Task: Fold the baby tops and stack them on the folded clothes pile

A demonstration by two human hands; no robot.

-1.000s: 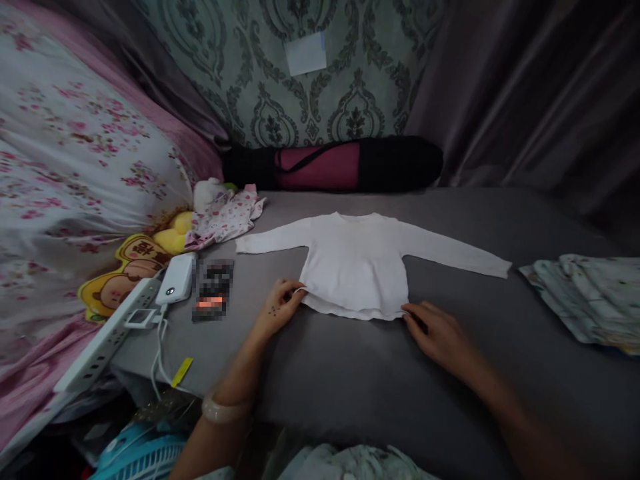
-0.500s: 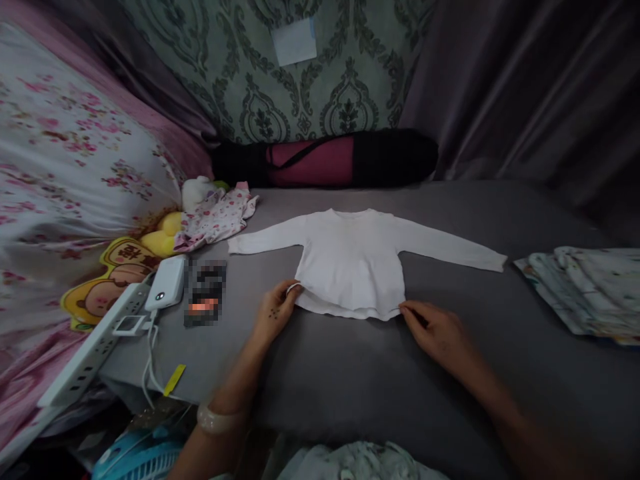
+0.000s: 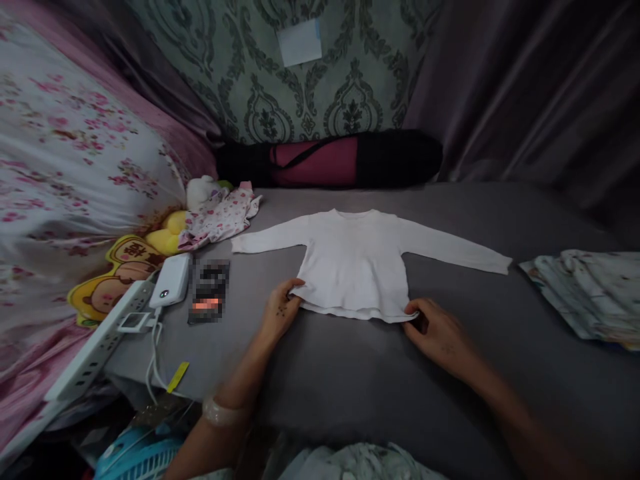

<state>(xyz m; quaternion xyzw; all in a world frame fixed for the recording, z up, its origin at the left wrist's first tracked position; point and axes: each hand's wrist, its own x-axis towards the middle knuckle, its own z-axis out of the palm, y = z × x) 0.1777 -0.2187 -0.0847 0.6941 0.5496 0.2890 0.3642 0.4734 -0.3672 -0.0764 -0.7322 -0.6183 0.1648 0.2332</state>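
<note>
A small white long-sleeved shirt lies spread on the grey sheet, its neckline away from me and both sleeves stretched out sideways. At the hem's left corner, my left hand pinches the fabric between thumb and fingers. My right hand grips the hem's right corner the same way. Between the two hands the front and back layers of the hem lie slightly apart, with soft folds above them.
Folded patterned cloths are stacked at right. To the left are a white power bank, a power strip, a blurred dark packet and a patterned baby garment. A long black-and-maroon bag lies along the wall.
My right hand has shifted slightly outward with its corner of the hem, and the hem looks straighter. The whole view has moved a little.
</note>
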